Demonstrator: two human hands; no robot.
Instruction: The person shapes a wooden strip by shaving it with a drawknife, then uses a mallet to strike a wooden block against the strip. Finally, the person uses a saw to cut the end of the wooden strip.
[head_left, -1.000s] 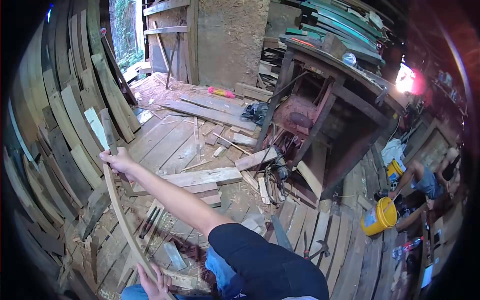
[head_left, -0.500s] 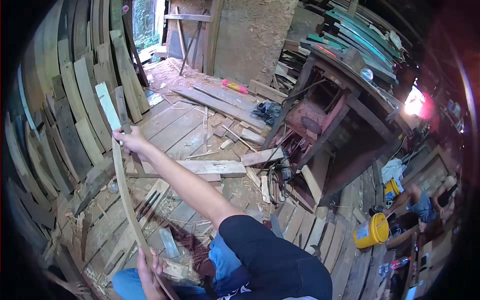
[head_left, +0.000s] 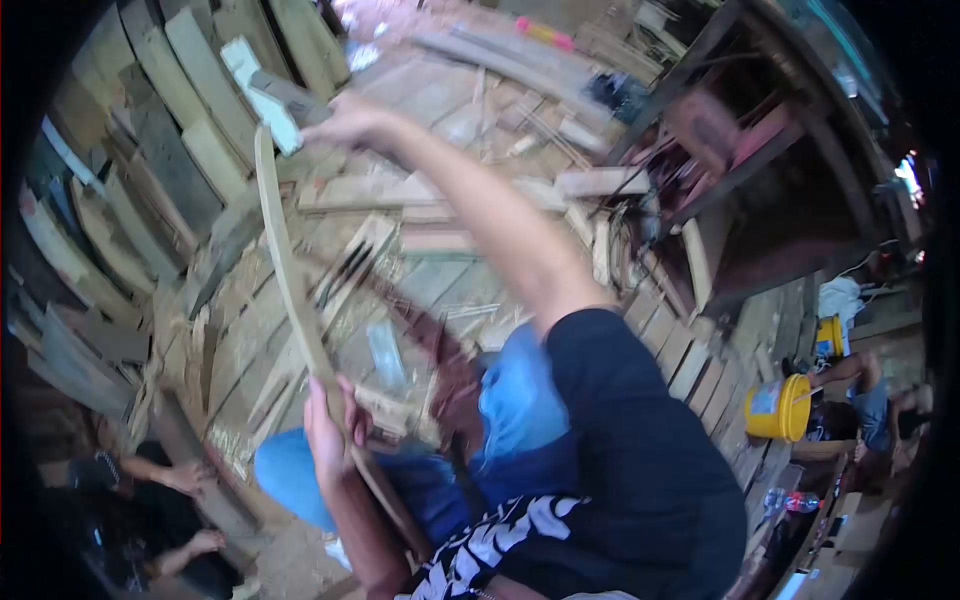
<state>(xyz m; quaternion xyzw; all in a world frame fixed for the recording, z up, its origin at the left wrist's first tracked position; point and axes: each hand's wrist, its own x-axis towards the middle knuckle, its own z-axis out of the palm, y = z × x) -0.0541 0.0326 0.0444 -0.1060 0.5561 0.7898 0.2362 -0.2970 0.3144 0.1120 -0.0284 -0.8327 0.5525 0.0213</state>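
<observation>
My left hand grips a long, slightly curved wooden strip near its lower part, over my lap. The strip tilts up and to the left, and its lower end runs back along my forearm. My right arm reaches forward; my right hand is near the strip's upper tip, a little to its right. Motion smears its fingers, so I cannot make out whether they hold anything. By its fingertips are a white-faced board and a weathered brown piece of wood.
Boards lean in rows at left. A wooden workbench stands at right. Offcuts and planks litter the floor. Another person's hands show at lower left. A yellow bucket stands at right near another person's bent leg.
My view has tipped downward. My right hand, earlier at the strip's upper end, is now to the right of its tip. My left hand still grips the strip. A person at lower left shows more.
</observation>
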